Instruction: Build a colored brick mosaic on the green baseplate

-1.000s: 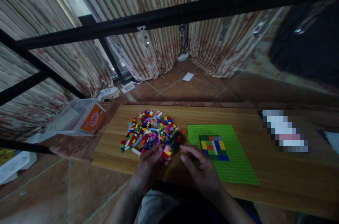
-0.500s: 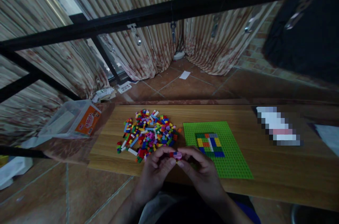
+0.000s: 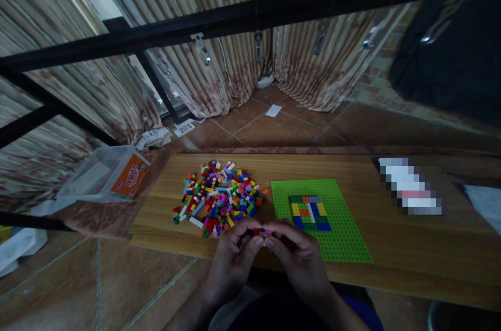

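My left hand (image 3: pixel 231 258) and my right hand (image 3: pixel 300 257) meet at the near edge of the wooden table (image 3: pixel 391 260), fingertips pinched together on a small cluster of joined bricks (image 3: pixel 262 232), red, blue and pink. Just beyond the hands lies a heap of loose coloured bricks (image 3: pixel 219 198). To its right a green baseplate (image 3: pixel 344 237) lies flat, with a small patch of yellow, blue, white and green bricks (image 3: pixel 311 212) pressed onto it.
A clear plastic tub with an orange label (image 3: pixel 107 177) rests at the table's left end. A blurred-out object (image 3: pixel 409 192) lies at the right. A black metal frame (image 3: pixel 250 12) crosses overhead, with striped curtains behind and tiled floor below.
My left hand lifted a few joined bricks from the near edge of the heap, and my right hand came across to pinch them too. Both hands then drew slightly nearer to me.
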Tool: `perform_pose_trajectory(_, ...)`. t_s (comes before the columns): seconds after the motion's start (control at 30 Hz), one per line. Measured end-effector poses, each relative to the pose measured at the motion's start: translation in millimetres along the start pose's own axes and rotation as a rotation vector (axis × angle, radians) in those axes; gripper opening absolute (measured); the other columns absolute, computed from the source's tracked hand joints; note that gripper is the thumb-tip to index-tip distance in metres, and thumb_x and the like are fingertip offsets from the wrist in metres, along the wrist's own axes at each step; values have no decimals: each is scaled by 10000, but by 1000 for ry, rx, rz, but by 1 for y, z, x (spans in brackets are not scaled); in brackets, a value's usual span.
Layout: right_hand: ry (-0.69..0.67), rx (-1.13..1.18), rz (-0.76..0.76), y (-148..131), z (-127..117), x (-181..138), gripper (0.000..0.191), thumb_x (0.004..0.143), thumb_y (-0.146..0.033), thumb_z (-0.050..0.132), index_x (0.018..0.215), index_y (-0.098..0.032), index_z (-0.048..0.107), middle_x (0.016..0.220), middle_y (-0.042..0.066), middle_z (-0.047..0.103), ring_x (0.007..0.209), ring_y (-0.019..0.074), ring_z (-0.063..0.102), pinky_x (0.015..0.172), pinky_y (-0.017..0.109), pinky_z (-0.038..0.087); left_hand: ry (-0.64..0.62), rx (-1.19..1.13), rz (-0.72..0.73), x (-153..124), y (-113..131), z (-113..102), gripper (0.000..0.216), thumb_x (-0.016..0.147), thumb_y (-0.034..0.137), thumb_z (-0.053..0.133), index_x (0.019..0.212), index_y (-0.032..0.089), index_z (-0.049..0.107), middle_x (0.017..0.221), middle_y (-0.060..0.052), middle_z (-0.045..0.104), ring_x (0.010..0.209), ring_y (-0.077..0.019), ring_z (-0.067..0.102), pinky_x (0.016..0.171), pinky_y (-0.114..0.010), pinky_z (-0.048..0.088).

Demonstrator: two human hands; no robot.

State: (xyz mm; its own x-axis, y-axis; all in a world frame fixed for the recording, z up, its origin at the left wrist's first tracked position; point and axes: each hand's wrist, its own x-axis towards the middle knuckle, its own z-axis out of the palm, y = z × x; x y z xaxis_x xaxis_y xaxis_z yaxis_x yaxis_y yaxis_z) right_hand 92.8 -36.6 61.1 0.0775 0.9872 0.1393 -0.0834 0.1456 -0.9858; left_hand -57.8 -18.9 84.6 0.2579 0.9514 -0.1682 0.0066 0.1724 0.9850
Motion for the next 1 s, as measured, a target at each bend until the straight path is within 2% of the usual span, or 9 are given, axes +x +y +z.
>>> perform_pose_trajectory(0.17, 6, 15, 19, 6, 0, -1, 126, 823, -319, 708, 930, -271, 753, 825, 16, 709, 754, 140, 650, 665, 245, 536, -34, 65, 24, 1, -1, 0, 195, 848, 363, 646, 913, 187, 697, 794, -42, 670, 756, -178, 598, 708, -262, 446)
perform_pose_trajectory(0.43, 5, 67, 70, 16, 0, -4, 127, 806, -316, 720, 913, -260, 758, 827, 22, 715, 764, 147, 657, 677, 257, 547, -27, 47, 2, 4, -6, -1, 193, 824, 362, 670, 879, 180, 701, 795, -37, 669, 771, -175, 601, 716, -257, 450)
perform_pose_trajectory(0.63, 38, 137, 168, 22, 1, -4, 164, 777, -364, 733, 884, -245, 768, 770, 16, 714, 626, 121, 622, 560, 235, 531, -55, 68, -21, 7, -11, -4, 198, 832, 373, 662, 843, 180, 705, 776, -33, 671, 758, -169, 586, 716, -249, 434)
perform_pose_trajectory(0.73, 101, 155, 234, 32, 3, -2, 208, 739, -394, 758, 879, -240, 769, 751, 14, 724, 594, 124, 617, 550, 249, 537, -26, 56, -50, 11, -17, -2, 207, 817, 383, 677, 840, 180, 713, 787, -34, 675, 776, -174, 584, 743, -255, 436)
perform_pose_trajectory(0.87, 173, 135, 301, 43, 8, 2, 269, 716, -445, 762, 870, -225, 764, 799, 36, 751, 697, 178, 675, 639, 313, 576, 36, -30, -142, 16, -30, 1, 219, 790, 396, 703, 833, 182, 716, 786, -25, 676, 792, -177, 582, 773, -265, 439)
perform_pose_trajectory(1.0, 130, 126, 293, 43, 11, 5, 260, 722, -433, 759, 887, -232, 758, 861, 37, 758, 800, 202, 696, 741, 349, 581, 117, -143, -203, 16, -41, -1, 259, 768, 419, 722, 875, 183, 717, 836, -26, 691, 832, -181, 593, 795, -275, 444)
